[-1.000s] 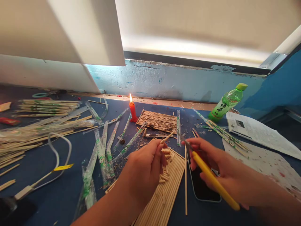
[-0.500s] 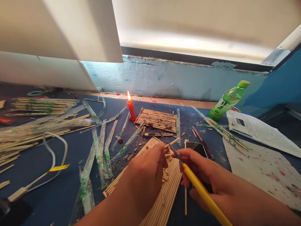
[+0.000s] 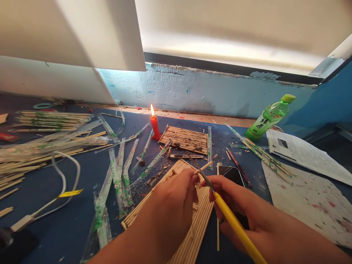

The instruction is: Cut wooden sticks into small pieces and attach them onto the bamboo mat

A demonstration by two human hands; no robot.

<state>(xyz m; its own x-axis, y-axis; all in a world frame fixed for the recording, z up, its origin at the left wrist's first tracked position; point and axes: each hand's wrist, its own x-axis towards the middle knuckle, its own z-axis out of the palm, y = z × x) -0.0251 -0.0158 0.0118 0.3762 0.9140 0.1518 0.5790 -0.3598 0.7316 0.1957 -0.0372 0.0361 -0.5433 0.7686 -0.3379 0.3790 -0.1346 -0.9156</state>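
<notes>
My left hand (image 3: 176,198) is closed on a thin wooden stick (image 3: 206,165), whose end pokes out past the fingertips. In my right hand (image 3: 242,205) is a knife-like tool with a yellow handle (image 3: 233,222) and a narrow pointed metal blade (image 3: 198,167). The fingers grip near where metal meets handle, and the blade crosses the stick; whether it cuts in, I cannot tell. Below both hands lies a mat of wooden sticks side by side (image 3: 202,223), with short cut pieces on it, partly hidden by my left hand.
A lit red candle (image 3: 155,128) stands beside a smaller stick panel with dark smears (image 3: 187,139). A box cutter (image 3: 185,156), phone (image 3: 231,174) and green bottle (image 3: 264,123) are around. Plastic chopstick sleeves (image 3: 117,179), stick bundles (image 3: 52,119), a white cable (image 3: 78,172) and papers (image 3: 302,154) spread out.
The view has shifted slightly. Both hands keep their grips, with the blade still across the stick; my left fingers have moved only a little.
</notes>
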